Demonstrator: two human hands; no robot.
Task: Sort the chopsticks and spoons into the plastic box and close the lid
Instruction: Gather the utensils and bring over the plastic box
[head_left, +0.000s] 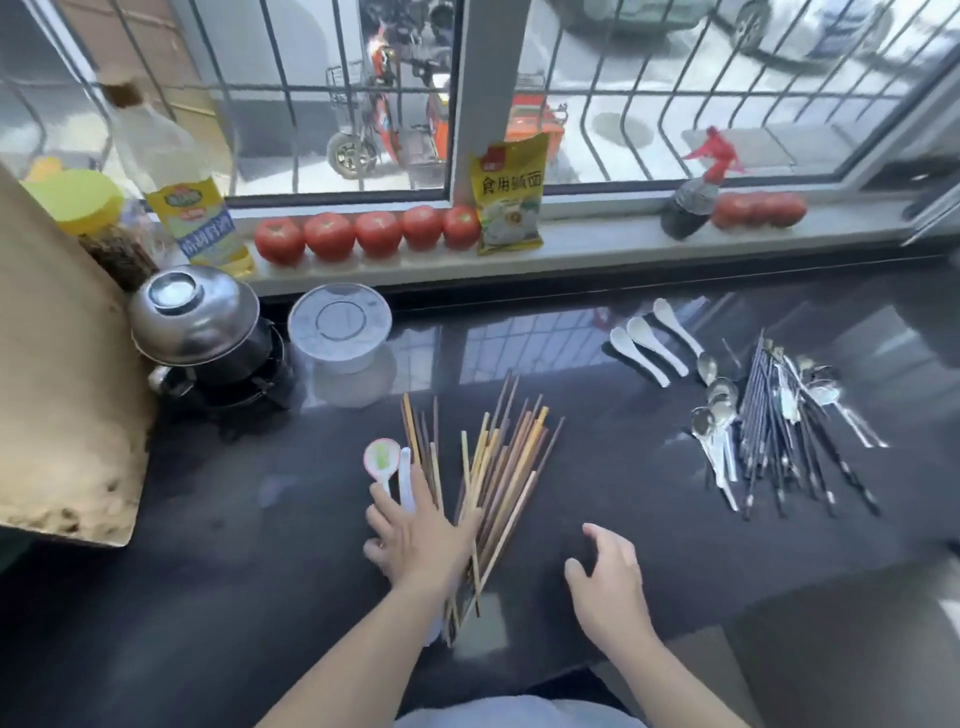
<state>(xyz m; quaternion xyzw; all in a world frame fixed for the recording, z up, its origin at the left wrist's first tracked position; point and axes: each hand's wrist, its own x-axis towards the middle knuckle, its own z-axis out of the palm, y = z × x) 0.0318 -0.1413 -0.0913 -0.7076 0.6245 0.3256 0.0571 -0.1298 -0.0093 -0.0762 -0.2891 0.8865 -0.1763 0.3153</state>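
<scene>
Head view looks down on a dark counter (260, 519) under a window, and I take the fan of wooden chopsticks (498, 467) in the middle as my landmark.

Far left of the fan stands a steel pot (195, 322) with a domed lid, and beside it, back-left of the fan, a round clear tub (340, 327) turned upside down. I cannot tell whether this is the plastic box; no other box shows.

Just left of the fan lie two small plastic spoons (387, 462), handles toward the person. The left hand (421, 535) lies flat, fingers straight and spread, pressing on the near ends of the fan and touching those spoon handles. It grips nothing.

The fan's long axis runs away from the person, leaning slightly right, tips spreading toward the window and the near ends bunched under the left palm. So the left hand is already on the pile, and any gathering move would sweep along that axis.

Right of the fan, well apart from it, the right hand (605, 577) hovers over bare counter, fingers loosely curled, holding nothing. Both forearms reach forward from the near edge.

Farther right and back lie three white ceramic spoons (649, 343), then a heap of metal spoons (719, 410) and dark chopsticks (779, 441), their axes roughly parallel to the fan. The right hand is the nearer one to these.
</scene>
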